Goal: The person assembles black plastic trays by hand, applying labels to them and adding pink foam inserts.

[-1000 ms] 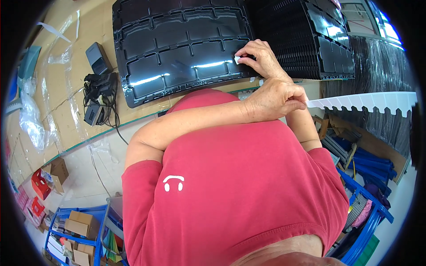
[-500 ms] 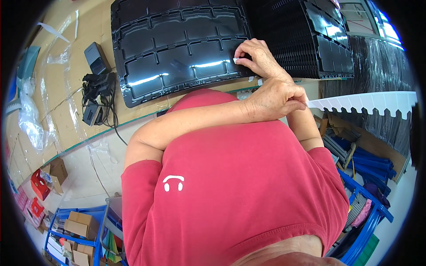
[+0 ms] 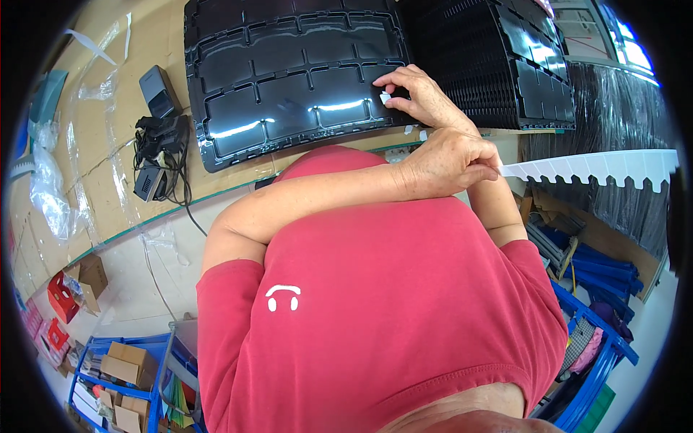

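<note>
Cardboard-covered bench [image 3: 94,137] carries a scanner [image 3: 159,90] and cables [image 3: 162,155] at left. The black tray [image 3: 289,79] lies flat, compartments up. The right hand [image 3: 419,97] presses a small white label [image 3: 385,98] onto the tray's near right corner, fingers pinching it. The left hand [image 3: 447,162] crosses over, fingers closed on a white backing strip [image 3: 592,167], seemingly feeding labels. More trays [image 3: 505,58] are stacked at right

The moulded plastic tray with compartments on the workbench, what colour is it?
Glossy black. The moulded plastic compartment tray shows best in the head view, with light glare across its pockets.
</note>
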